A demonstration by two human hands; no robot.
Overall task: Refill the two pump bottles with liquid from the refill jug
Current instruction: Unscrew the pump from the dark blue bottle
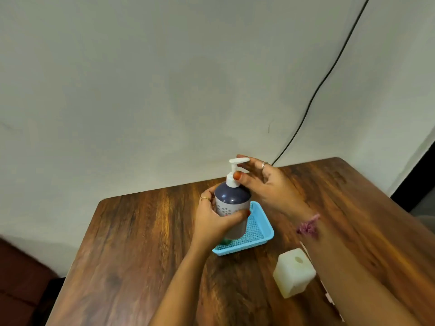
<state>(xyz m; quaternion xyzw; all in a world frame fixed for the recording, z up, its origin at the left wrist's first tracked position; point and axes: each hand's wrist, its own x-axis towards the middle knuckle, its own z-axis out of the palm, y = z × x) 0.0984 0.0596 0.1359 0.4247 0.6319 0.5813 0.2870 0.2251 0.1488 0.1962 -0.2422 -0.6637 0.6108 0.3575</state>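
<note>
A pump bottle (231,203) with a dark blue shoulder, pale lower body and white pump head (236,171) is held above a light blue mesh tray (256,234). My left hand (213,221) wraps around the bottle's body. My right hand (263,182) pinches the white pump at its neck, thumb on the collar and fingers behind the spout. A translucent white square jug (294,271) with a round open mouth on top stands on the table near my right forearm. Something green (226,241) peeks out in the tray below the bottle; what it is I cannot tell.
The wooden table (141,243) has rounded corners and stands against a pale wall. A black cable (313,95) runs down the wall to the table's far edge. A dark brown seat (21,285) sits at the lower left.
</note>
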